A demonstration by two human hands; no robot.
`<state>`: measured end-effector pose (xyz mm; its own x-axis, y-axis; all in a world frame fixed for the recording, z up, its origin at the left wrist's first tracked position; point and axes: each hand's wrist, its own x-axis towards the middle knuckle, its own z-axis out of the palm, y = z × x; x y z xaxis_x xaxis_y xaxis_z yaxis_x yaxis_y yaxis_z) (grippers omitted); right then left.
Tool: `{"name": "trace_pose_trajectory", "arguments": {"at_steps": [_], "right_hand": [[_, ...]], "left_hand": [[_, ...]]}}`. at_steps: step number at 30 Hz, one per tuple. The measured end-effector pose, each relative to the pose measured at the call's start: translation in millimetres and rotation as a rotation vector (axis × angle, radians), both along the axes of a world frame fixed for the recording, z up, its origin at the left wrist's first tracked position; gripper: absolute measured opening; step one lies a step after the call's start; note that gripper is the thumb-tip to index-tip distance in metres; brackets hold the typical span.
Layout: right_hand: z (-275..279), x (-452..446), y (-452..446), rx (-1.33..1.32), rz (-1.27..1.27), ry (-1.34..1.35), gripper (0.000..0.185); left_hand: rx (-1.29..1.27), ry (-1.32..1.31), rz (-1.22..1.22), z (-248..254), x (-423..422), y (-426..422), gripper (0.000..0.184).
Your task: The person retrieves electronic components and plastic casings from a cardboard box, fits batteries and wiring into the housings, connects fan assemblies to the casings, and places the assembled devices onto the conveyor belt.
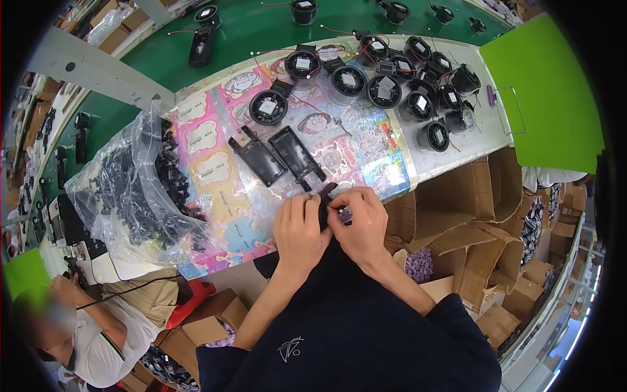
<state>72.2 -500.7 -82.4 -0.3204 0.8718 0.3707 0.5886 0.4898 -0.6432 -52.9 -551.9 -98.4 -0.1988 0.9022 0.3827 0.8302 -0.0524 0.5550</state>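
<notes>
My left hand [301,230] is closed on a black part [323,212] at the table's front edge, close to my body. My right hand [358,228] meets it from the right, its fingers pinched by a small purplish piece [345,214]. Just beyond my hands, two black plastic housings [261,159] [297,155] lie side by side on the colourful patterned mat [245,196]. Farther back sit several round black units with white labels, such as one [268,107] with thin wires. My fingers cover much of the black part.
A clear plastic bag [124,176] of small black parts lies at the left. Behind runs a green surface [248,39] with more units. Cardboard boxes [450,196] stand at the right below the table edge. A co-worker [98,326] sits at the lower left.
</notes>
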Motion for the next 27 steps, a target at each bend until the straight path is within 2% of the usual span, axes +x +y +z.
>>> {"name": "trace_pose_trajectory", "arguments": {"at_steps": [4,13,19,22,23,27], "right_hand": [[-3.9,-2.9,-1.2,-0.025,-0.022,0.002,0.027],[10.5,-9.2,4.4,-0.007,0.029,-0.220,0.027],[13.3,-1.8,7.6,-0.074,0.102,-0.203,0.028],[33.2,-4.1,14.9,-0.066,0.229,-0.205,0.035],[40.5,-7.4,21.9,-0.103,0.235,-0.207,0.045],[59.7,-45.8,70.4,0.003,0.342,-0.136,0.049]], "left_hand": [[0.000,0.009,0.005,0.7,0.8,-0.1,0.045],[-0.007,-0.002,-0.003,0.5,0.4,1.0,0.043],[0.003,-0.028,-0.007,-5.6,-1.4,-2.5,0.048],[0.026,-0.075,0.007,-6.5,-5.4,-4.5,0.047],[0.013,-0.125,0.021,-1.8,-8.4,-7.6,0.046],[-0.016,-0.275,0.152,22.9,-30.9,-14.9,0.044]]}}
